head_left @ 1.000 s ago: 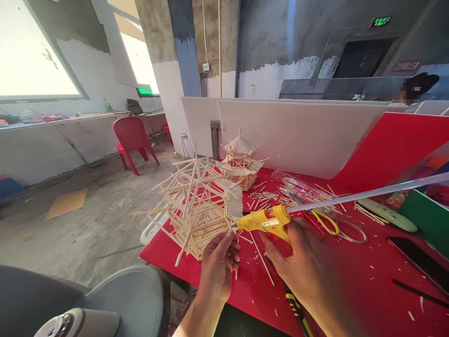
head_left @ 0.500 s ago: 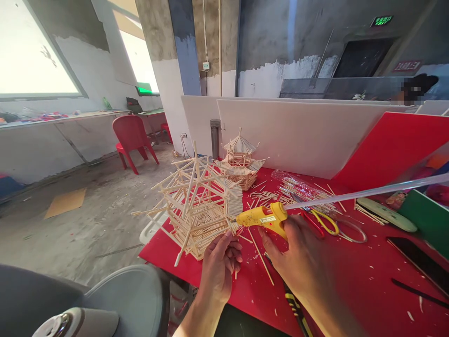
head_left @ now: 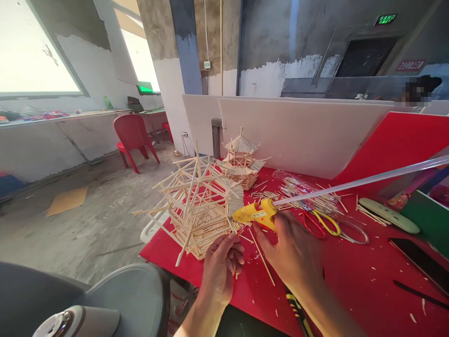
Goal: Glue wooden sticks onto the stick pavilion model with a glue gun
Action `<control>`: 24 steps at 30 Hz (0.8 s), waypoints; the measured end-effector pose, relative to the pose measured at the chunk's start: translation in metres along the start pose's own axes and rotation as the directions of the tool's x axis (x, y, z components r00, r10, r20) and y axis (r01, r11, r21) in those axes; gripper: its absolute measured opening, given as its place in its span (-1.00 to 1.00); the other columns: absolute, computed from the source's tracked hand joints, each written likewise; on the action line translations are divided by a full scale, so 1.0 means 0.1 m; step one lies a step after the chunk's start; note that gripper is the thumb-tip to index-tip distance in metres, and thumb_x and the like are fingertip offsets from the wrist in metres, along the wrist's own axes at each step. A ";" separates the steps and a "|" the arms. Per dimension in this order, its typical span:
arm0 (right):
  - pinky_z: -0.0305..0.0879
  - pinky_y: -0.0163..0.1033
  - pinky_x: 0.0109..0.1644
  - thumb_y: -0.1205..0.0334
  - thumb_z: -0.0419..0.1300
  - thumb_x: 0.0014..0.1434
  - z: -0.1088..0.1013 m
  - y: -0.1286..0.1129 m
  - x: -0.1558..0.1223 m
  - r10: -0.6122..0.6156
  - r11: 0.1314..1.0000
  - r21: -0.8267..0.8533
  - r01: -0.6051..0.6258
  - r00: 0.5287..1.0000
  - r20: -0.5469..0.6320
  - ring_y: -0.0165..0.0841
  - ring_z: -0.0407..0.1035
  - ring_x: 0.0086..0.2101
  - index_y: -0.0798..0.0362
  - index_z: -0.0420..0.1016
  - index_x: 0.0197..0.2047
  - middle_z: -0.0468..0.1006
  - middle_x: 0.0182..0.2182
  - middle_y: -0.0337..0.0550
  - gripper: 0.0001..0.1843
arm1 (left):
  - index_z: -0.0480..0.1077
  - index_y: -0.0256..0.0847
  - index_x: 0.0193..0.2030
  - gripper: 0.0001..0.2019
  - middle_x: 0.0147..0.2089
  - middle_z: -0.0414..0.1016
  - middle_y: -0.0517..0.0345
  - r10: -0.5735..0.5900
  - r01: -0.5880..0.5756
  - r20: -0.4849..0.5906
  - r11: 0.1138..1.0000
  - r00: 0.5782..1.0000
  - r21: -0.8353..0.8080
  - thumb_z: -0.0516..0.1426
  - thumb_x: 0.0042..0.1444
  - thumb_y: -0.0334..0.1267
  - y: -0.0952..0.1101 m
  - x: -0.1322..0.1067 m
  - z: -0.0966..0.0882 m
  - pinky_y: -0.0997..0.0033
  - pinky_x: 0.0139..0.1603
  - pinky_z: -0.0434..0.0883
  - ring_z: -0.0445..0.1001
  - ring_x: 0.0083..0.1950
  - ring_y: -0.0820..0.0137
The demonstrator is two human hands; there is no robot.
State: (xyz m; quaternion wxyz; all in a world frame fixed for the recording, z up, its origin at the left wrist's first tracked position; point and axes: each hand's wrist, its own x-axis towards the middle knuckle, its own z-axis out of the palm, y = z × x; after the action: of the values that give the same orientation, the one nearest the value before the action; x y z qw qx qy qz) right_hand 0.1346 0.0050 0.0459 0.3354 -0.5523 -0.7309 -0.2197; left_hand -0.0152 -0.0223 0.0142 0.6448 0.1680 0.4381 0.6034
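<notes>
My right hand (head_left: 293, 248) grips a yellow hot glue gun (head_left: 257, 214) with a long clear glue stick (head_left: 365, 181) sticking out of its back. The gun's nozzle is at the right edge of an open pavilion frame (head_left: 196, 210) built from thin wooden sticks. Just below the nozzle, the fingers of my left hand (head_left: 222, 260) are pinched on a thin wooden stick (head_left: 233, 226) beside the frame; most of it is hidden by the fingers. Behind the frame stands a second stick pavilion (head_left: 241, 159) with slatted roofs.
On the red table (head_left: 336, 276) lie loose sticks in a plastic bag (head_left: 308, 192), scissors (head_left: 326, 222), a green case (head_left: 389, 215) and a phone (head_left: 417, 260). A yellow-black tool (head_left: 296, 311) lies near the front edge. White boards (head_left: 298, 135) stand behind. A person's head shows far right.
My right hand and the glue gun have shifted slightly left and up, the gun tilting so the glue stick slants more steeply. My left hand stays nearly still at the frame.
</notes>
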 end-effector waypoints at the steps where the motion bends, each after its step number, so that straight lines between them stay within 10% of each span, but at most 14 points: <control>1: 0.20 -0.26 -0.42 -0.04 0.11 0.30 0.00 0.00 0.00 0.002 1.000 0.003 -0.002 1.000 0.001 -0.29 0.51 -0.33 0.09 0.44 -0.13 0.61 -0.27 -0.07 -0.65 | 0.48 -0.31 -0.45 -0.74 -0.54 0.47 0.15 -0.003 0.003 0.001 1.000 1.000 0.001 0.34 -0.06 -0.13 0.00 0.00 0.00 0.59 -0.70 0.14 0.33 -0.63 0.54; 18: 0.26 -0.25 -0.36 -0.06 0.12 0.29 -0.01 0.01 0.00 0.015 1.000 0.014 -0.015 1.000 0.005 -0.26 0.52 -0.30 0.08 0.42 -0.09 0.60 -0.23 -0.05 -0.64 | 0.50 -0.30 -0.42 -0.75 -0.52 0.47 0.15 -0.005 0.005 0.005 1.000 1.000 0.006 0.31 -0.06 -0.12 0.00 -0.01 -0.01 0.57 -0.69 0.14 0.34 -0.62 0.52; 24: 0.33 -0.19 -0.29 -0.28 0.11 0.19 -0.07 0.27 -0.15 0.273 0.920 0.247 -0.305 0.949 0.154 -0.19 0.48 -0.28 0.03 0.39 -0.13 0.56 -0.26 -0.04 -0.49 | 0.49 -0.30 -0.41 -0.72 -0.51 0.47 0.13 -0.010 0.011 -0.026 0.999 1.000 0.035 0.27 -0.04 -0.06 -0.09 -0.06 -0.17 0.55 -0.66 0.16 0.33 -0.62 0.52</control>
State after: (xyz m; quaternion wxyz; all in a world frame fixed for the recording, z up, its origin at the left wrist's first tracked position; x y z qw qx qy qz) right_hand 0.1647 -0.0013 0.0383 0.3925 -0.6157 -0.6824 -0.0343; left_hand -0.0214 -0.0354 0.0000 0.6393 0.1692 0.4575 0.5944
